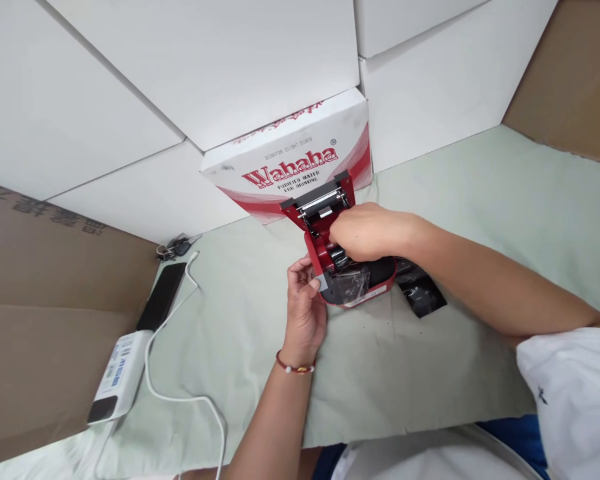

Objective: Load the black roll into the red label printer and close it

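Note:
A small red and black device (380,293) stands on the cloth in front of me, its hinged red lid (325,207) raised. Metal rods and a dark roller show inside the lid. My left hand (305,297) grips the left edge of the device, thumb over the rim near a grey patch. Curled over the open inside, my right hand (370,230) hides its own fingertips, so what they hold cannot be made out. Beneath it are shiny dark cylindrical parts (339,259) and crumpled clear plastic film (353,283) in the body.
A black plastic piece (423,293) lies right of the device. Behind stands a Wahaha water carton (290,160) against white boxes (280,60). At left are a black slab (163,293), a white power bank (120,377), a white cable (175,398) and keys (180,245). Cardboard (45,320) borders the cloth.

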`<state>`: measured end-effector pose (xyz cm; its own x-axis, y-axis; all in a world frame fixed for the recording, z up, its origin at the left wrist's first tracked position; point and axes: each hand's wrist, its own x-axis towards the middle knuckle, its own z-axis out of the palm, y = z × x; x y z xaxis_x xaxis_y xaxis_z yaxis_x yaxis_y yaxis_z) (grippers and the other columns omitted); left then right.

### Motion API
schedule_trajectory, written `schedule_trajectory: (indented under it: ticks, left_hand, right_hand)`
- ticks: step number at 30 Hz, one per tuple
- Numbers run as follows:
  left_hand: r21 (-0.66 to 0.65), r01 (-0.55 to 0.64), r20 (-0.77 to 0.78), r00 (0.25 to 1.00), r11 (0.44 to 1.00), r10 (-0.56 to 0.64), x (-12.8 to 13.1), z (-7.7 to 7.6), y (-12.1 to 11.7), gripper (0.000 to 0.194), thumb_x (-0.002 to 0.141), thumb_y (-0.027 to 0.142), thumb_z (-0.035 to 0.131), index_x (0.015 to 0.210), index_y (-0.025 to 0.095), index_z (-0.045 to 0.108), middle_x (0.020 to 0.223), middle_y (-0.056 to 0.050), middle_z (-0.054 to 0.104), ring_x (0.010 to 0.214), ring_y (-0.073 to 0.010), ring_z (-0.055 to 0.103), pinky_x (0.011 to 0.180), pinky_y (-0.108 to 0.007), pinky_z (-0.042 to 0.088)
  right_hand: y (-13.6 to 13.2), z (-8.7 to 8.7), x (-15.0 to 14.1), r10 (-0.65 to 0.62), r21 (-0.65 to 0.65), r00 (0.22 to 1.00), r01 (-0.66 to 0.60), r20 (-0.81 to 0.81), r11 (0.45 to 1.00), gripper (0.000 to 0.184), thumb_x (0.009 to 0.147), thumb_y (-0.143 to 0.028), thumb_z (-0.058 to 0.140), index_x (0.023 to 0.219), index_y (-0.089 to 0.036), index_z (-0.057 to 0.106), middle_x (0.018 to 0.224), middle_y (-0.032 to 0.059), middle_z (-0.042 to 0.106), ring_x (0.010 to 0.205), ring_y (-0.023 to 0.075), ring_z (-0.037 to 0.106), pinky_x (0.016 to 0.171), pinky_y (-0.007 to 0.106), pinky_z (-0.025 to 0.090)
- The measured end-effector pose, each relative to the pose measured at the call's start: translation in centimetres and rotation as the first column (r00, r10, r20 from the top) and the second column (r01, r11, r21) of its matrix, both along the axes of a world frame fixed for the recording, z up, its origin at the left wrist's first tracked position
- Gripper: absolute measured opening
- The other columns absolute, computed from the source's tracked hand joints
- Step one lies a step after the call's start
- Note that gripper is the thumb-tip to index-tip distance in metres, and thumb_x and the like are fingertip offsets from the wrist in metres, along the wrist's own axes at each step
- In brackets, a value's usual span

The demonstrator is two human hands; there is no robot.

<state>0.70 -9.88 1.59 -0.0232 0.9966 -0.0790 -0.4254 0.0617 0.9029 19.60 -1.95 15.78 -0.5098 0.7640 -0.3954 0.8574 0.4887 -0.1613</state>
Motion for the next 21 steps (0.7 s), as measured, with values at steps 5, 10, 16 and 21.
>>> schedule_trajectory:
  ticks: [5,10,16,21]
  left_hand:
    - [-0.006,-0.025,-0.035,0.999,1.000,0.024,0.2,-0.6,-0.1,0.054,0.077,0.050,0.100,0.120,0.031,0.075,0.134,-0.002,0.069,0.124,-0.0209,0.066,0.107,-0.032,0.058]
    - [0.296,-0.121,-0.308,0.927,0.947,0.215,0.4,-1.0,-2.0,0.043,0.100,0.055,0.081,0.137,0.035,0.072,0.165,-0.008,0.058,0.162,-0.0335,0.051,0.132,-0.052,0.048]
    - [0.700,0.243,-0.619,0.675,0.671,0.402,0.3,-0.6,-4.0,0.042,0.092,0.029,0.085,0.132,0.041,0.087,0.146,-0.010,0.073,0.158,-0.0423,0.054,0.144,-0.074,0.023]
    - [0.736,0.275,-0.639,0.585,0.619,0.499,0.4,-0.8,-3.8,0.055,0.092,0.019,0.081,0.140,0.046,0.084,0.147,-0.009,0.071,0.156,-0.0413,0.050,0.142,-0.075,0.025]
  right_hand:
    - [-0.1,1.0,1.9,0.192,-0.078,0.951,-0.217,-0.244,0.973,0.037,0.100,-0.011,0.068,0.129,-0.024,0.087,0.122,0.0053,0.085,0.099,0.0186,0.071,0.081,0.029,0.043]
    - [-0.6,2.1,3.1,0.306,-0.163,0.903,-0.365,-0.300,0.917,0.040,0.097,-0.007,0.068,0.125,-0.025,0.089,0.119,0.0031,0.085,0.093,0.0162,0.069,0.078,0.028,0.043]
    - [-1.1,3.3,3.3,0.284,0.029,0.867,-0.299,-0.409,0.954,0.037,0.105,-0.012,0.057,0.120,-0.019,0.089,0.116,0.0057,0.086,0.100,0.0194,0.070,0.088,0.030,0.047]
    - [-0.3,2.8,2.6,0.104,0.386,0.865,0.108,-0.490,0.916,0.049,0.113,-0.022,0.048,0.155,-0.016,0.072,0.153,0.0162,0.074,0.143,0.0351,0.058,0.116,0.047,0.045]
